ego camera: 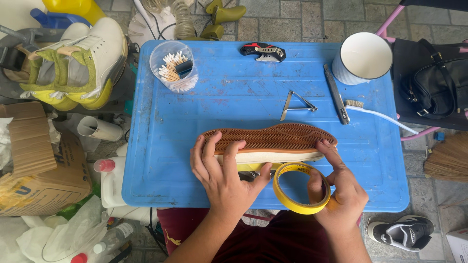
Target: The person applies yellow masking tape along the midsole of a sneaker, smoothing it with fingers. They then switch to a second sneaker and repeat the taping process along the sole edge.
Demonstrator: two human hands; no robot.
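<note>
- Head view: the shoe (273, 143) lay on its side at the near middle of the blue table (161, 146), brown tread facing up.
- The left hand (222, 175) was clamped over the shoe's heel end, fingers curled across the tread, thumb tucked under the pale sidewall.
- The right hand (341, 187) pinched the yellow tape roll (298, 190) just below the shoe, thumb through its hole, fingertips resting on the toe end.
- Beyond the shoe sat tweezers (295, 104), a slim knife (337, 95), a toothbrush (378, 113), a white mug (363, 57) and a cup of cotton swabs (174, 65).
- Risk, as I judged it: the roll hung past the table's near edge; a loosened pinch could drop it, and the shoe could tip off its narrow sidewall.
</note>
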